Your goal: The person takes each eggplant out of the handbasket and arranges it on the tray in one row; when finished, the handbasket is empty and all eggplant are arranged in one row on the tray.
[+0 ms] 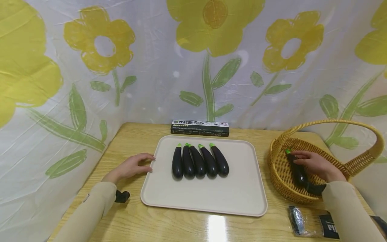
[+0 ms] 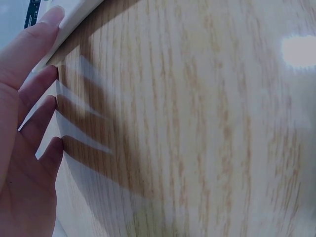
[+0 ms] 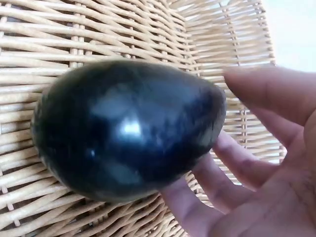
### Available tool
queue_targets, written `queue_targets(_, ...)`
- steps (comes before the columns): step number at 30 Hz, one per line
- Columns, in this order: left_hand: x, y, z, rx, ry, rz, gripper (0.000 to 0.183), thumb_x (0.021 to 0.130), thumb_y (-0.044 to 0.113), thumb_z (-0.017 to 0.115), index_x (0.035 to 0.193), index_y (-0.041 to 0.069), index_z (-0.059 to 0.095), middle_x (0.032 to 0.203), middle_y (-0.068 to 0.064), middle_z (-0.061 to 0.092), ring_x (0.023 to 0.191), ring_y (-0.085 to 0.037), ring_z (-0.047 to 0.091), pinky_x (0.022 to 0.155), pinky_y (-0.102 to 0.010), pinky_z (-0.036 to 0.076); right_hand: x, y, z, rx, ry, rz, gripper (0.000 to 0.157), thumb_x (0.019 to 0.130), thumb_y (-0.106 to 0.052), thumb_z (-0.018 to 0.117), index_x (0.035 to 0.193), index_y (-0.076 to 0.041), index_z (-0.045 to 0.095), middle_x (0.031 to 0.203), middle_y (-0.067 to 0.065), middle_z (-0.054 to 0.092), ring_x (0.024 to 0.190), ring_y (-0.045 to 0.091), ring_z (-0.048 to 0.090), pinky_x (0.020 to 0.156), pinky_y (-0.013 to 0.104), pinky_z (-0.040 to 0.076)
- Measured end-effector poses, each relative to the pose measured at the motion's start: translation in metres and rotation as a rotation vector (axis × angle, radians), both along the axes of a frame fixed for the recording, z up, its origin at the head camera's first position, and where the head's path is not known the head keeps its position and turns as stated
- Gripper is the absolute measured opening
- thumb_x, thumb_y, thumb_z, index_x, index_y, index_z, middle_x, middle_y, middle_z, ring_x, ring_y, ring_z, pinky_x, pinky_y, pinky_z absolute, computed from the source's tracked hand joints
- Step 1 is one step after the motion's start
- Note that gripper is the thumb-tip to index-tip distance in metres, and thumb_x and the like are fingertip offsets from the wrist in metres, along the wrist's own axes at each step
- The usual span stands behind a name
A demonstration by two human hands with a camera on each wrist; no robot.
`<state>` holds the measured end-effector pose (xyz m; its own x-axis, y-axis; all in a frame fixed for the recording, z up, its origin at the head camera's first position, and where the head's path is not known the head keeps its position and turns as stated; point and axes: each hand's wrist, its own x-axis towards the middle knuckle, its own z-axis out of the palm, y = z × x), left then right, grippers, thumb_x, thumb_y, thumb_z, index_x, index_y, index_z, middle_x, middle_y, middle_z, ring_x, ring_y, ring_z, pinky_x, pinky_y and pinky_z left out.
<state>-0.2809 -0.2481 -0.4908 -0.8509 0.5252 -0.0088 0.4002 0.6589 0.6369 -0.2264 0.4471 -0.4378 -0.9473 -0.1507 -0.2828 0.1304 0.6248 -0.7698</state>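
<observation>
A dark purple toy-like eggplant with a green stem lies in the wicker basket on the right. My right hand reaches into the basket and holds this eggplant near its stem end. Seen from the right wrist, the thumb and fingers curve around the narrower end of the glossy eggplant. My left hand is at the left rim of the white tray, fingers spread and thumb apart. Several more eggplants lie side by side on the tray, stems pointing away from me.
A black pasta box stands behind the tray against the flowered cloth. The basket's tall handle arches over its right part. Clear plastic packaging with black parts lies in front of the basket on the wooden table.
</observation>
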Motion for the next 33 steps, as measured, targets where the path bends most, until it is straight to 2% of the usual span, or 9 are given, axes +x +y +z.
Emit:
queue_targets(1,0.000,0.000,0.000,0.001,0.001,-0.001,0.043,0.089,0.029,0.073,0.127,0.010,0.062,0.137,-0.015,0.055,0.132,-0.039,0.043,0.110,-0.057,0.032,0.000,0.001,-0.001,-0.020,-0.012,0.008,0.057,0.103,-0.020,0.052,0.146,0.010,0.032,0.145,0.042,0.027,0.111,0.035,0.057,0.074,0.030,0.053)
queue_targets(3,0.000,0.000,0.000,0.000,-0.001,-0.001,0.043,0.089,0.028,0.074,0.127,0.010,0.062,0.136,-0.015,0.055,0.132,-0.039,0.043,0.110,-0.057,0.032,-0.001,0.003,-0.003,-0.041,-0.032,0.036,0.060,0.101,-0.021,0.055,0.146,0.011,0.031,0.146,0.044,0.022,0.128,0.049,0.040,0.083,0.031,0.053)
queue_targets(5,0.000,0.000,0.000,0.001,-0.001,-0.002,0.043,0.089,0.028,0.073,0.127,0.010,0.062,0.136,-0.015,0.055,0.132,-0.039,0.043,0.110,-0.057,0.031,-0.001,0.004,-0.004,-0.060,-0.049,0.046,0.063,0.100,-0.020,0.058,0.147,0.011,0.029,0.146,0.044,0.020,0.132,0.054,0.031,0.085,0.032,0.053)
queue_targets(9,0.000,0.000,-0.001,0.004,0.007,-0.004,0.043,0.089,0.029,0.073,0.127,0.010,0.062,0.136,-0.015,0.055,0.131,-0.039,0.044,0.109,-0.057,0.032,0.001,0.003,-0.003,-0.042,-0.042,0.064,0.062,0.100,-0.021,0.058,0.146,0.012,0.031,0.145,0.044,0.024,0.131,0.053,0.033,0.085,0.033,0.054)
queue_targets(13,0.000,0.000,-0.001,0.006,0.015,0.000,0.043,0.089,0.029,0.073,0.127,0.010,0.062,0.136,-0.015,0.056,0.131,-0.039,0.044,0.109,-0.057,0.032,0.005,0.001,0.002,-0.005,-0.029,0.086,0.060,0.101,-0.022,0.056,0.144,0.012,0.034,0.144,0.044,0.024,0.130,0.056,0.032,0.087,0.042,0.054)
queue_targets(17,0.001,0.000,0.000,0.014,0.011,0.001,0.044,0.089,0.029,0.073,0.127,0.010,0.062,0.136,-0.015,0.056,0.131,-0.039,0.044,0.109,-0.058,0.032,0.012,-0.004,0.014,0.052,-0.026,0.084,0.061,0.101,-0.026,0.055,0.145,0.010,0.034,0.144,0.045,0.024,0.130,0.058,0.030,0.088,0.052,0.053)
queue_targets(21,0.000,0.001,0.001,0.021,0.004,0.000,0.043,0.089,0.028,0.073,0.127,0.010,0.062,0.136,-0.015,0.055,0.132,-0.040,0.043,0.110,-0.058,0.031,0.019,-0.009,0.029,0.126,0.030,0.083,0.060,0.102,-0.028,0.055,0.145,0.009,0.036,0.141,0.045,0.028,0.128,0.058,0.034,0.085,0.053,0.054)
queue_targets(29,0.000,0.001,0.001,0.012,-0.001,-0.004,0.043,0.089,0.029,0.073,0.126,0.010,0.062,0.136,-0.016,0.055,0.132,-0.040,0.043,0.110,-0.058,0.031,0.033,-0.018,0.053,0.118,0.118,0.050,0.060,0.102,-0.031,0.054,0.146,0.006,0.036,0.139,0.041,0.035,0.120,0.049,0.047,0.084,0.048,0.056)
queue_targets(33,0.000,0.000,0.000,0.013,0.002,-0.010,0.044,0.089,0.029,0.074,0.126,0.009,0.062,0.136,-0.016,0.055,0.132,-0.040,0.044,0.110,-0.057,0.031,0.043,-0.024,0.060,0.135,0.165,0.069,0.056,0.101,-0.031,0.055,0.144,0.002,0.042,0.139,0.035,0.041,0.109,0.020,0.059,0.081,0.042,0.057)
